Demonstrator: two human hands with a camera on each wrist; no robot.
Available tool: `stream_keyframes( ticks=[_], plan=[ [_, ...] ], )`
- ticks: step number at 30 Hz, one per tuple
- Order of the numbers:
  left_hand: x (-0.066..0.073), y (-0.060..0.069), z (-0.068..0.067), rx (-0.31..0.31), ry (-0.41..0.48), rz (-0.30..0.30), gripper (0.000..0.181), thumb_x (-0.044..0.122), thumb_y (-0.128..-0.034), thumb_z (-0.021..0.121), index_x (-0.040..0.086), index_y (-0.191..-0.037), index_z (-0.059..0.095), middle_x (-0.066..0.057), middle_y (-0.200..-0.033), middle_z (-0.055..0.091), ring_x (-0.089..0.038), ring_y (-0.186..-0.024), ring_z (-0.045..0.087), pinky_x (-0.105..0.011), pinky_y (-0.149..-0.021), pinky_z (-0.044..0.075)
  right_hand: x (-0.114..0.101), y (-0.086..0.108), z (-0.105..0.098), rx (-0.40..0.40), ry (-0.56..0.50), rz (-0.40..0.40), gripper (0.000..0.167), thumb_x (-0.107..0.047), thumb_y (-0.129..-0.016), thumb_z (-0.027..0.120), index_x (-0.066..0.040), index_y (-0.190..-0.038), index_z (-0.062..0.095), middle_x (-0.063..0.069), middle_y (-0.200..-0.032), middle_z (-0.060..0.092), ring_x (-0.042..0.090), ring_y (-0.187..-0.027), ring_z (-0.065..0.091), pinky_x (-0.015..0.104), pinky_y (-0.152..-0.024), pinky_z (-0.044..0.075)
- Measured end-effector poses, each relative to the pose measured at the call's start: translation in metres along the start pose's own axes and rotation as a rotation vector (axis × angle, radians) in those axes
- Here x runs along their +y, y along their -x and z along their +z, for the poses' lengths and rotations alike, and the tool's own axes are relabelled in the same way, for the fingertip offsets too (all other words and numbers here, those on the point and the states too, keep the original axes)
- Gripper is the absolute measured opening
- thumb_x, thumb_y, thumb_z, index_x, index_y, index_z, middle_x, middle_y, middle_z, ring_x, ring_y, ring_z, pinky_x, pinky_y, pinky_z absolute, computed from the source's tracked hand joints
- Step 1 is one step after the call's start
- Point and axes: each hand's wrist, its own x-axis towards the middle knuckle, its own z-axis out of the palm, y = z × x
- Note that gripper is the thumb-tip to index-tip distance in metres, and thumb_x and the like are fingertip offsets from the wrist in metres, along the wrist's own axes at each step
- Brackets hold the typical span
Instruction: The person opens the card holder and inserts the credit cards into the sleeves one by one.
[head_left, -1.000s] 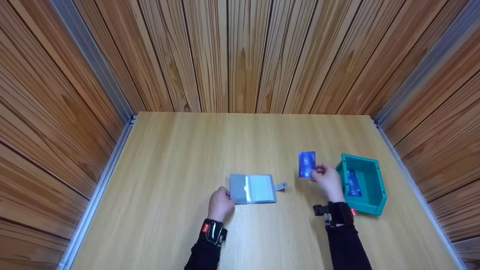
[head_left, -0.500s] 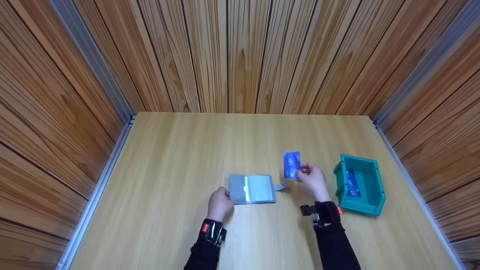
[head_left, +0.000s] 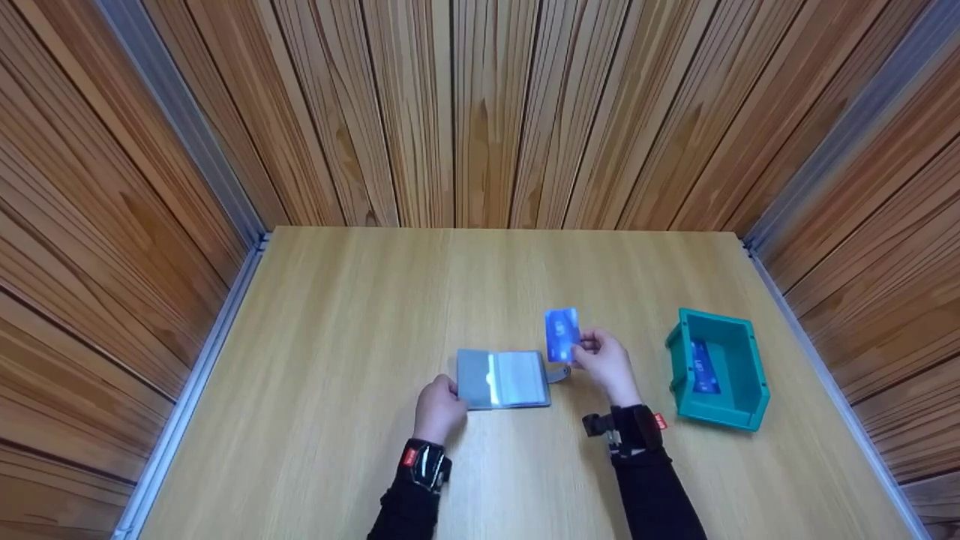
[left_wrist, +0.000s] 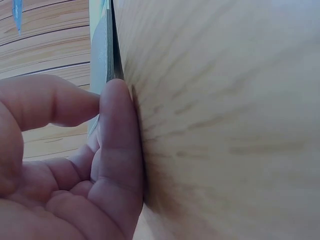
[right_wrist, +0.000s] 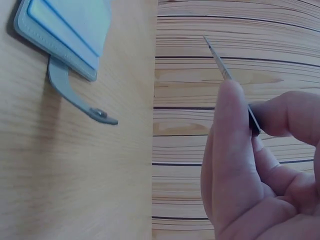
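- Card (head_left: 562,334), blue, has moved leftward, farther from the green bin (head_left: 716,417), closer to the open holder (head_left: 519,379), raised above the counter (head_left: 375,300).
- Right hand (head_left: 609,369) pinches it near its lower corner.
- Left hand (head_left: 439,410) keeps pinching the holder's left edge.
- Approach seems nearly complete; the card remains outside the holder.

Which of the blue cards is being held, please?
The blue card pinched in the right grip; the other visible card lies inside the green bin.
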Motion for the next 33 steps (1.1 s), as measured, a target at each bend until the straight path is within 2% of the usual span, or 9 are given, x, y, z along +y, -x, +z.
stream_keyframes(
  ticks=[4, 11, 16, 22, 28, 33],
  plan=[
    [0.000, 0.001, 0.000, -0.006, 0.008, -0.008, 0.015, -0.007, -0.0754, 0.064, 0.002, -0.085, 0.055, -0.007, -0.078, 0.056, -0.024, -0.074, 0.054, -0.039, -0.068, 0.047, 0.000, 0.002, 0.006, -0.010, 0.016, 0.008, 0.025, 0.000, -0.093, 0.060, 0.007, -0.117, 0.056, 0.017, -0.104, 0.057, 0.026, -0.093, 0.059, 0.034, -0.080, 0.056],
    [0.000, 0.000, 0.000, 0.018, -0.031, 0.038, 0.014, -0.007, -0.0743, 0.063, 0.002, -0.083, 0.055, -0.006, -0.076, 0.054, -0.024, -0.072, 0.053, -0.039, -0.065, 0.045, 0.004, 0.003, 0.017, -0.012, 0.002, -0.048, 0.022, 0.002, -0.089, 0.062, 0.008, -0.110, 0.058, 0.016, -0.097, 0.059, 0.024, -0.084, 0.060, 0.047, -0.082, 0.055],
    [0.001, 0.000, -0.001, 0.009, -0.018, 0.014, 0.014, -0.007, -0.0759, 0.063, 0.002, -0.083, 0.055, -0.006, -0.077, 0.055, -0.024, -0.074, 0.054, -0.039, -0.066, 0.046, 0.005, 0.004, 0.026, -0.001, 0.008, -0.064, 0.019, 0.004, -0.086, 0.063, 0.008, -0.105, 0.059, 0.014, -0.093, 0.059, 0.022, -0.080, 0.059, 0.047, -0.079, 0.056],
    [0.002, 0.000, -0.002, 0.009, -0.012, 0.006, 0.013, -0.007, -0.0769, 0.063, 0.002, -0.084, 0.056, -0.006, -0.078, 0.056, -0.024, -0.075, 0.055, -0.040, -0.068, 0.047, 0.004, 0.006, 0.032, 0.000, 0.022, -0.061, 0.020, 0.003, -0.085, 0.064, 0.008, -0.104, 0.061, 0.013, -0.093, 0.060, 0.021, -0.082, 0.058, 0.039, -0.074, 0.056],
    [0.002, 0.001, -0.002, 0.024, -0.010, 0.032, 0.015, -0.007, -0.0746, 0.064, 0.002, -0.083, 0.057, -0.006, -0.077, 0.057, -0.025, -0.074, 0.056, -0.040, -0.068, 0.048, 0.004, 0.008, 0.037, -0.015, -0.007, -0.062, 0.017, 0.004, -0.086, 0.064, 0.008, -0.102, 0.061, 0.013, -0.091, 0.059, 0.022, -0.080, 0.059, 0.047, -0.078, 0.056],
    [0.003, 0.001, -0.004, 0.020, -0.006, 0.033, 0.014, -0.005, -0.0752, 0.066, 0.001, -0.086, 0.058, -0.006, -0.079, 0.058, -0.025, -0.075, 0.057, -0.040, -0.070, 0.049, 0.005, 0.009, 0.039, -0.030, -0.046, -0.057, 0.018, 0.006, -0.085, 0.063, 0.009, -0.102, 0.059, 0.013, -0.091, 0.059, 0.020, -0.078, 0.059, 0.047, -0.078, 0.057]
  ],
)
